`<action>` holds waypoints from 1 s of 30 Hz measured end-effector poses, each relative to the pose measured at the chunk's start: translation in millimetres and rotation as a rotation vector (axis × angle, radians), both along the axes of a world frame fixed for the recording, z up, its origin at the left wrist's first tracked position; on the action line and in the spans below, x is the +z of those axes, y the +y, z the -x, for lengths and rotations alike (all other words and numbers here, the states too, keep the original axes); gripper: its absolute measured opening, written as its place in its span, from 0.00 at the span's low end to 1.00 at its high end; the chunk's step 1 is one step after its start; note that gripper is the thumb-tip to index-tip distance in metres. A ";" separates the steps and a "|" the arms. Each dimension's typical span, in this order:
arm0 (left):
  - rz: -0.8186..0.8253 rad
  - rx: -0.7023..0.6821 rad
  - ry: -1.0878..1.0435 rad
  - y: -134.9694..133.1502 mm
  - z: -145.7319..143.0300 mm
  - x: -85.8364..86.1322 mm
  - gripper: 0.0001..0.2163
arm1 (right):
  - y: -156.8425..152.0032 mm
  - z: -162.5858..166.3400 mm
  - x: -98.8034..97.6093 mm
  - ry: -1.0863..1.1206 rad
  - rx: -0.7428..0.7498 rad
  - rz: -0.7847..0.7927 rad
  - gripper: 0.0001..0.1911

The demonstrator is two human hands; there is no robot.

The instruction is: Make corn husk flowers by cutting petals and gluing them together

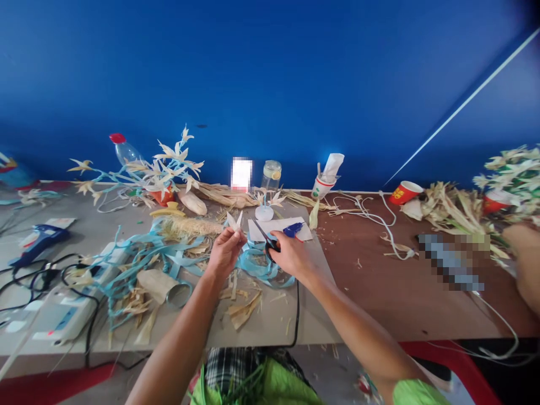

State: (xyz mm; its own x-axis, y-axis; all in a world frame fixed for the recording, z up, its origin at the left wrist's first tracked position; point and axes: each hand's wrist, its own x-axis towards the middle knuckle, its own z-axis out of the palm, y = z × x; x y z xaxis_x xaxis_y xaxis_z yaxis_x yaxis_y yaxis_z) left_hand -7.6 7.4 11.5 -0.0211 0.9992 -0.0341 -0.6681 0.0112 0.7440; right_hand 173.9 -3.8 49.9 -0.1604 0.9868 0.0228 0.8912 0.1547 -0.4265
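My left hand (pixel 225 251) is closed in a pinch on a pale corn-husk piece (pixel 234 221) cut into pointed petals that stick up above the fingers. My right hand (pixel 291 254) grips black-handled scissors (pixel 265 238), blades open and angled up-left toward the husk. Both hands hover over a grey board (pixel 270 320) near a tangle of light-blue ribbon (pixel 253 264). Husk scraps (pixel 242 312) lie below the hands.
A blue glue gun (pixel 294 228) rests on white paper. A second glue gun (pixel 40 239), power strips (pixel 63 315) and cables sit left. Husk flower sprays (pixel 164 163), a bottle, a jar (pixel 271 174) and cups line the back. Another person's arm (pixel 527 264) is at right.
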 end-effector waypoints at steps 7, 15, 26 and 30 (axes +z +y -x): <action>-0.042 0.005 -0.009 -1.2 -0.3 4.5 0.09 | -5.5 2.7 4.7 -0.192 0.021 0.027 0.18; -0.019 0.050 -0.056 1.2 -0.2 4.2 0.10 | -4.0 7.8 5.0 -0.181 0.036 0.021 0.17; -0.021 -0.005 -0.085 -0.3 5.7 7.2 0.08 | 1.0 12.0 -2.0 -0.242 0.087 0.024 0.17; -0.041 -0.022 -0.063 -0.2 6.8 7.6 0.07 | 0.5 9.2 -8.0 -0.255 0.124 0.056 0.19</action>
